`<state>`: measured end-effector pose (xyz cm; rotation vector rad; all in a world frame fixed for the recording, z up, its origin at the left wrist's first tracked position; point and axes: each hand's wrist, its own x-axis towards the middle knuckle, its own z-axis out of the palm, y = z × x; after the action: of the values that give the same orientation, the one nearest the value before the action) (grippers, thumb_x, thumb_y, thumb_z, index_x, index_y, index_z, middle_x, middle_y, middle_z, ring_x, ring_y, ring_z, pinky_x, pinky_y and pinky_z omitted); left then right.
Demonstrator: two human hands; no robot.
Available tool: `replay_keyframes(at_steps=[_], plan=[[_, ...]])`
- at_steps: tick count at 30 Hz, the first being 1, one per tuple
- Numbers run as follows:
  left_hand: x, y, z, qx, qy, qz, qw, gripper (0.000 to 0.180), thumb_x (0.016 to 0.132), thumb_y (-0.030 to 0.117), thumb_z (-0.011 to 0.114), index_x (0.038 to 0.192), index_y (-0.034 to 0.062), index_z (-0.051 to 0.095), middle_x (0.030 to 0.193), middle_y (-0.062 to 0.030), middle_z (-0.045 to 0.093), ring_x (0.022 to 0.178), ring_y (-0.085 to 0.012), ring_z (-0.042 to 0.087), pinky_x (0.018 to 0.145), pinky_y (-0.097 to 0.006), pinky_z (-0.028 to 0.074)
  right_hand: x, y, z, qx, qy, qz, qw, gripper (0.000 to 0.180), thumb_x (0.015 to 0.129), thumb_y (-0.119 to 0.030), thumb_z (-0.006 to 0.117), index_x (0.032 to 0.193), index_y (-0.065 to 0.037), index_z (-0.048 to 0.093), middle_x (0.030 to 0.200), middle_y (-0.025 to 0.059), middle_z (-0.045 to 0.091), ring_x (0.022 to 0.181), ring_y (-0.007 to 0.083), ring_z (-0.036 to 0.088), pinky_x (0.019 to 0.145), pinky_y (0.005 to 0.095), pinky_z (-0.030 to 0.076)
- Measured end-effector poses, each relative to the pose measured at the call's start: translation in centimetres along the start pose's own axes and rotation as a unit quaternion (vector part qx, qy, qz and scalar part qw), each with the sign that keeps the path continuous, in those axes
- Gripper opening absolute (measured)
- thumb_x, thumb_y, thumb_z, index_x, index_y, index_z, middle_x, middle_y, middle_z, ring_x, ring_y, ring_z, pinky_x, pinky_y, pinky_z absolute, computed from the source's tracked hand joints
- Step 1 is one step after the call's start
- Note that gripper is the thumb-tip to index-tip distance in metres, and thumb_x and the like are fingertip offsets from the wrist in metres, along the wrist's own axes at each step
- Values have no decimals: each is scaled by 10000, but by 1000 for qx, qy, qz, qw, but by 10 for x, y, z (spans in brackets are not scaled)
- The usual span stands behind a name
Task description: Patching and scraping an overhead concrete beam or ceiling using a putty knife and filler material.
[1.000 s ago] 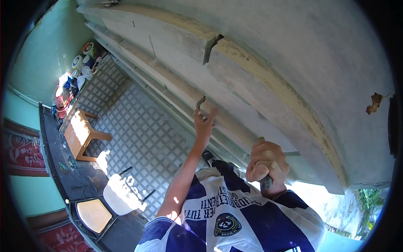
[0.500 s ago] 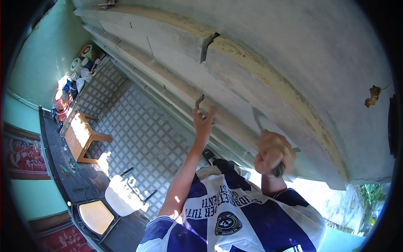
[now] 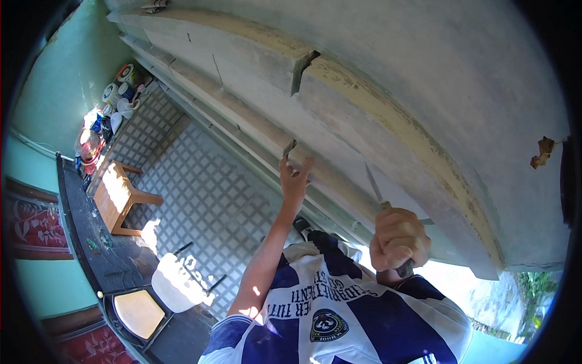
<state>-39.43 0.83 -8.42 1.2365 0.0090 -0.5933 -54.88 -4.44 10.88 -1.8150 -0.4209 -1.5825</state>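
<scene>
My right hand (image 3: 400,239) is closed in a fist around the handle of a knife (image 3: 373,184). Its narrow metal blade tapers to a tip angled up and left, in front of the pale plastered surface (image 3: 339,130). The butt of the handle shows below my fist. My left hand (image 3: 294,182) is raised to the long plaster ledge (image 3: 330,168), thumb and forefinger spread apart at its edge beside a dark notch (image 3: 290,147). Some of its other fingers are hidden. Whether the blade touches the surface, I cannot tell.
A curved, yellowish ledge (image 3: 388,100) with a deep gap (image 3: 301,73) runs above. On the left stand a brown plastic stool (image 3: 118,197), a light chair (image 3: 176,282) and several tubs and bags (image 3: 112,100). The floor is checkered tile (image 3: 200,176). A dry leaf (image 3: 542,153) hangs at right.
My right hand and the knife have moved slightly down and to the right; the blade, blurred before, is sharper now. My left hand has stayed at the ledge.
</scene>
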Motion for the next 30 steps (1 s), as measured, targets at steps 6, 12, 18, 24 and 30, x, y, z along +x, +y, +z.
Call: replay_keyframes(at_steps=[6,12,18,24,30], plan=[[4,2,0,17,-5,2,1000,817,854,325,783,1439,23,299,1167,-116,575,917,-158,625,620,-277,534,1,14,-3,-21,-52,57,997,262,932,-46,508,683,-39,430,540,52,504,417,184,498,424,333,478],[3,3,0,36,-19,-8,999,828,877,320,757,1452,-1,255,1217,-174,576,1076,-266,632,832,-405,594,-2,6,-5,-42,-18,7,999,359,1002,-179,532,684,-53,419,551,45,508,416,188,509,422,337,477],[4,-3,-1,21,5,6,1000,814,837,344,798,1417,34,320,1125,-93,597,888,-143,626,610,-268,527,0,16,-4,-3,0,24,1000,318,980,-92,481,677,-45,397,533,51,486,398,180,471,385,324,441],[-1,3,0,21,6,7,1000,836,835,352,799,1432,36,308,1125,-102,596,896,-156,634,621,-281,536,6,11,-3,-33,-49,18,998,239,877,26,481,658,-33,408,544,71,496,423,188,488,388,330,428],[5,3,0,25,3,9,1000,846,834,356,797,1438,33,299,1139,-111,598,896,-159,637,621,-282,538,1,19,1,19,-63,2,998,183,834,61,485,675,-16,439,575,73,502,437,200,484,400,334,407]])
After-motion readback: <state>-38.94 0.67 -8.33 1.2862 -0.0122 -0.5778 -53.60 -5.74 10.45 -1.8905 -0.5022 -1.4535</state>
